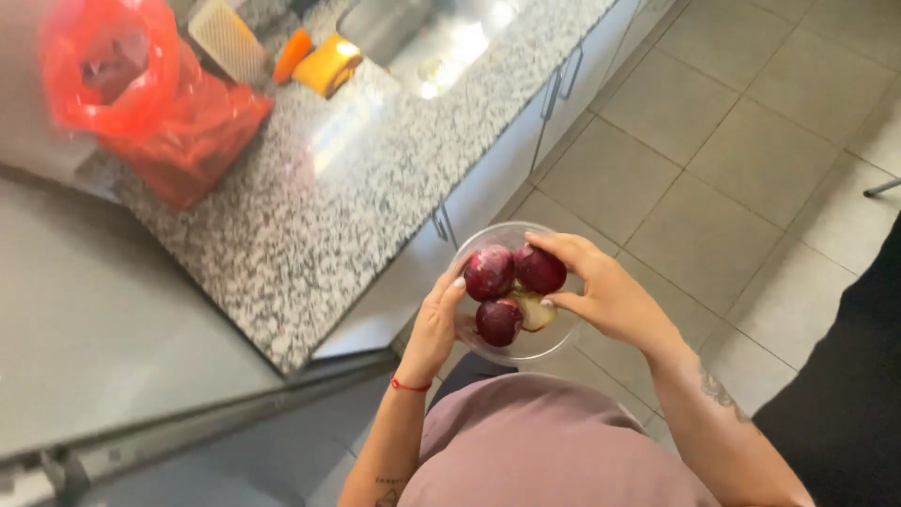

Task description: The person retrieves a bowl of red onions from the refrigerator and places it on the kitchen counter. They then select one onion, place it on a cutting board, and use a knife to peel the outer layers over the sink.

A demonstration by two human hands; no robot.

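Head view, looking down. A clear glass bowl (563, 340) is carried in the air over the tiled floor (713, 169), off the edge of the speckled stone counter (310, 225), which lies at about 10 o'clock from the bowl.

Bowl holds three dark red peeled onions (490, 272) plus one pale piece (535, 310) at the centre. Two onions sit at 12 o'clock, piled up to the rim; one sits at 6 o'clock.

Left hand (434, 329): fingers curled around the rim at 9 o'clock, gripping the bowl, thumb tip touching the nearest onion. Right hand (601, 291): at 3 o'clock, fingers arched over the top, fingertips resting on the upper right onion and thumb by the pale piece; whether the palm also supports the bowl wall, I cannot tell.

Elsewhere: red plastic bag (160, 103) on the counter at far 10 o'clock, an orange-yellow sponge (327, 64) and a steel sink (441, 38) near 12 o'clock.

Risks, as judgement:
- The onions sit high and are round; a tilt of the bowl could roll one over the rim onto the floor.
- Support looks one-sided; if the left grip slips on smooth glass, the bowl could drop and break on tile.
- Peeled skins are likely slick, so the right fingertips may slide off.
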